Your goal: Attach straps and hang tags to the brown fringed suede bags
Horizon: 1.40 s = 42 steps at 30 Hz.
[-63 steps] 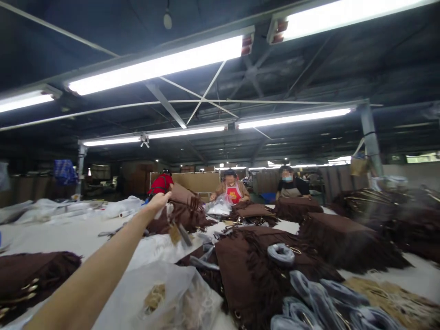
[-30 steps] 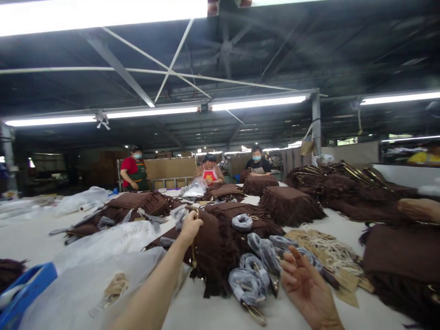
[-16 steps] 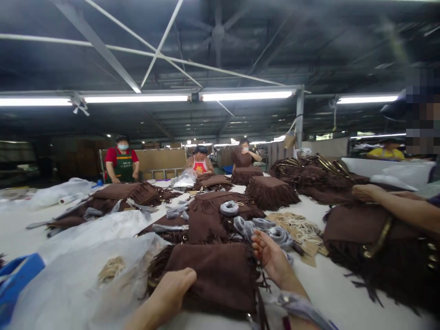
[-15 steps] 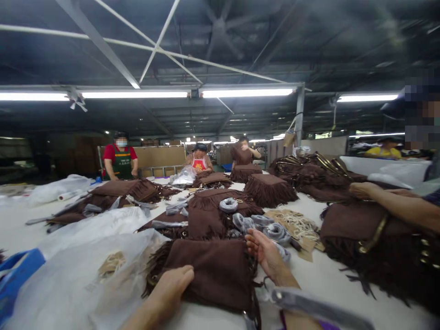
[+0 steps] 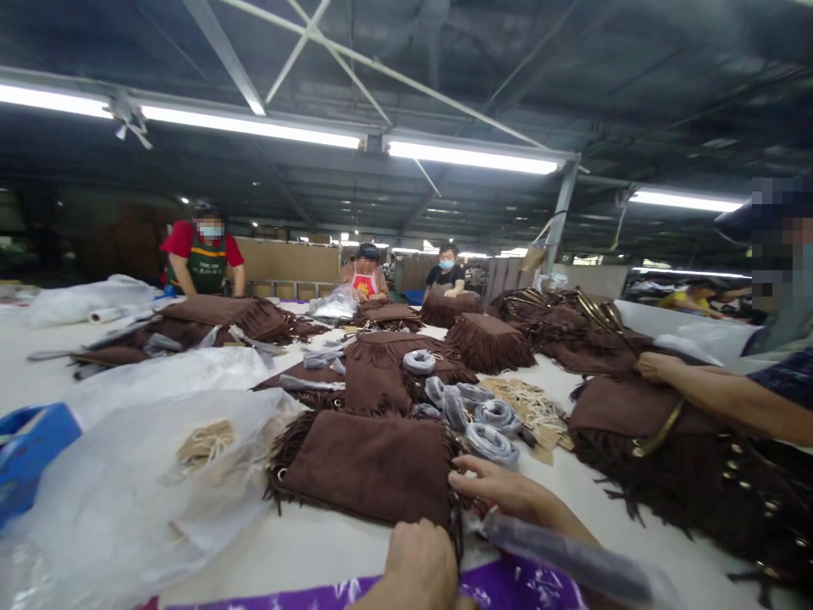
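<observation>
A dark brown fringed bag point(image 5: 372, 466) lies flat in front of me, its fringe spread along the left side. My right hand point(image 5: 501, 490) is at the bag's right edge, thumb and fingers closed on it. Below the near right corner, my left hand point(image 5: 419, 555) is curled with its back towards me, so whatever its fingers hold is hidden. A grey plastic-wrapped strap point(image 5: 559, 555) passes over my right forearm. Purple plastic point(image 5: 521, 585) shows beneath my hands. Just beyond the bag lie several coiled grey wrapped straps point(image 5: 492, 442).
Clear plastic bags point(image 5: 133, 500) and a blue bin point(image 5: 35, 453) are on the left. Tags with cords point(image 5: 530, 411) lie beyond the coils. On the right, a co-worker's hand point(image 5: 660, 368) touches another fringed bag point(image 5: 635, 407). More brown bags point(image 5: 489, 339) and several people stand farther back.
My left hand has moved from the bag's left part to below its near right corner. My right hand has come lower and closed at the bag's right edge. The view has tilted slightly.
</observation>
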Each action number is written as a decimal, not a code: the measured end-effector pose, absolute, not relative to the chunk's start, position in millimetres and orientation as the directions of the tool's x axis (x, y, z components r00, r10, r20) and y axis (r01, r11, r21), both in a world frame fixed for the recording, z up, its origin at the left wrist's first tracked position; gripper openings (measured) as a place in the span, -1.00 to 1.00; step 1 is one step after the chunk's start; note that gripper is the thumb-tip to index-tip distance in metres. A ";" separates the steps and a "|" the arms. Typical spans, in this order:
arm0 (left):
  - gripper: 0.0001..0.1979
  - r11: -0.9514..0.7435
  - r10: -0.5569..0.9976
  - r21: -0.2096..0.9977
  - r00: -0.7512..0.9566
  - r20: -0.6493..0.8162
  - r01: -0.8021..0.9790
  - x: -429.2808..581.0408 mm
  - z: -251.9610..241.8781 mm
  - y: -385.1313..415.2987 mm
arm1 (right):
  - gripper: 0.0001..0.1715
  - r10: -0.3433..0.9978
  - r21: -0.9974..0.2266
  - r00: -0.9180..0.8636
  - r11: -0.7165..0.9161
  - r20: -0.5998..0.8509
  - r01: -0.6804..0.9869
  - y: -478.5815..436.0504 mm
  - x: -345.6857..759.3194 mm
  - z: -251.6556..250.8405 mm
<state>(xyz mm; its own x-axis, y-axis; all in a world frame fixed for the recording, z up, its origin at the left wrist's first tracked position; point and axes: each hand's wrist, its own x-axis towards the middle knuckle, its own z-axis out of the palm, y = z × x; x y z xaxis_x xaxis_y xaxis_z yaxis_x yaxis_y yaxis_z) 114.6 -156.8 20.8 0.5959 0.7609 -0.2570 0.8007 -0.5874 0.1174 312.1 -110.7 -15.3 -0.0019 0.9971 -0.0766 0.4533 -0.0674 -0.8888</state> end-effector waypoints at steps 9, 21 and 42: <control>-0.68 -0.572 0.780 0.152 0.592 -0.204 0.806 105.9 5.1 -135.1 | 0.00 0.993 -0.888 0.058 0.068 0.106 0.456 -74.7 264.1 -53.9; -0.72 -0.283 0.953 -0.017 0.279 -0.113 0.959 -29.3 11.8 -116.7 | 0.07 0.972 -0.849 0.104 0.127 0.209 0.513 -50.2 290.7 -76.1; -0.69 -0.324 0.941 0.063 0.314 0.128 0.944 -86.7 -2.4 -129.1 | -0.41 0.922 -0.292 0.092 0.024 0.376 0.956 -104.0 265.4 -32.5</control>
